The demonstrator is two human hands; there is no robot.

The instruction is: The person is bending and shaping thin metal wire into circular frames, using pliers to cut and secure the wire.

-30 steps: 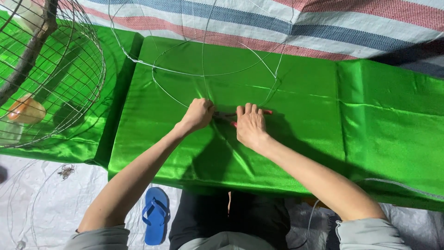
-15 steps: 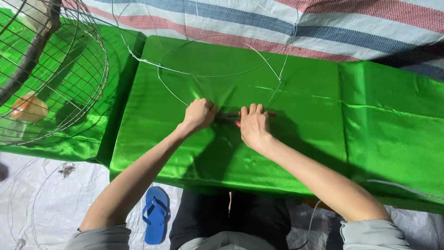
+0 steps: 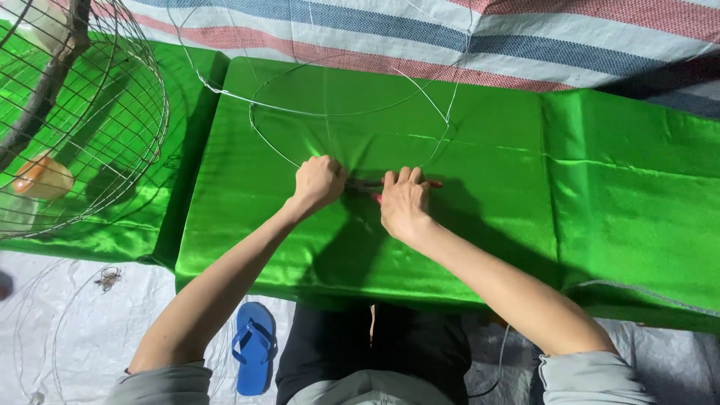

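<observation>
The table is covered by a green cloth (image 3: 600,195), glossy and smooth like satin, with bright sheen along its folds. A thin bare metal wire (image 3: 300,161), pale and shiny, is pinched in the left hand (image 3: 319,182). Pliers (image 3: 371,187) with red, plastic-looking grips are held in the right hand (image 3: 405,204). A cage (image 3: 82,120) of dark, dull metal wire is seen. A striped woven sheet (image 3: 525,45) looks matt and coarse. The blue sandal (image 3: 253,346) appears rubbery and matt.
</observation>
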